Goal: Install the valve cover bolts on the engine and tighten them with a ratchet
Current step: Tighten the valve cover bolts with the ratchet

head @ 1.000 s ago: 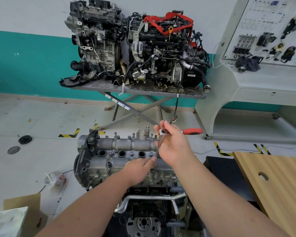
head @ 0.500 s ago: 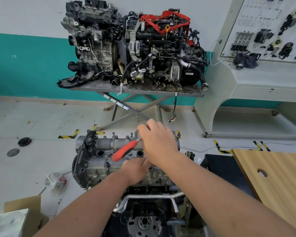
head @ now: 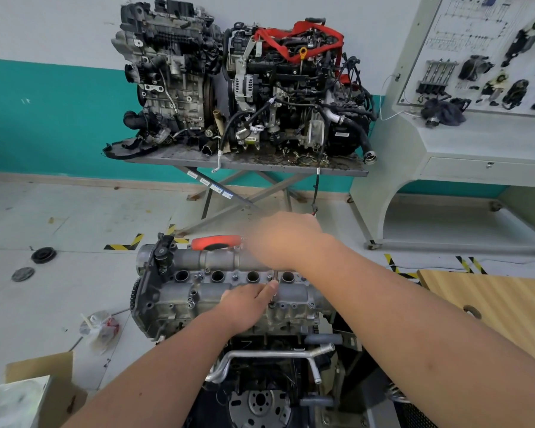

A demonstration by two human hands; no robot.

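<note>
The engine (head: 229,291) stands low in the middle, its valve cover (head: 223,261) on top with bolts (head: 234,276) standing between the plug holes. The left hand (head: 247,304) rests on the cover, its fingers (head: 271,287) pinching the ratchet's extension (head: 275,274) upright on a bolt. The right hand (head: 278,239), motion-blurred, is over the ratchet (head: 217,242) head, red handle pointing left; I cannot tell how its fingers lie. Behind, two engines (head: 238,84) sit on a metal surface (head: 346,172); its leg stickers are unreadable.
</note>
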